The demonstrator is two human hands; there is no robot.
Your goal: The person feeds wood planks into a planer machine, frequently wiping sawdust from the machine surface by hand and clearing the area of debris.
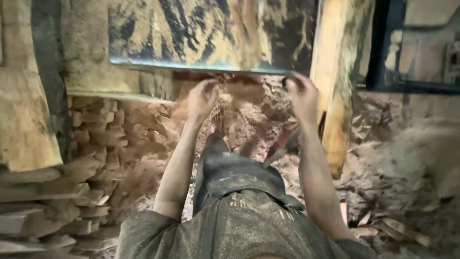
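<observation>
Dusty grey shirt (239, 225) below; both arms reach to a sawdust-streaked metal table (211, 33).
Sawdust floor (393, 163) and stacked wood offcuts (96, 144) surround the table; a tall plank (335, 86) leans at right. Left hand (201, 98) curls loosely under the table's edge; right hand (302, 96), fingers bent, touches that edge beside the plank.

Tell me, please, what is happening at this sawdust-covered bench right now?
A person looks down at their own two hands, raised to the near edge of a dark metal table strewn with sawdust. The left hand is loosely curled just under that edge; the right hand reaches the edge beside a rough plank leaning upright. Whether either hand grips anything is unclear. Cut wood pieces are stacked at left, and sawdust covers the floor.
</observation>
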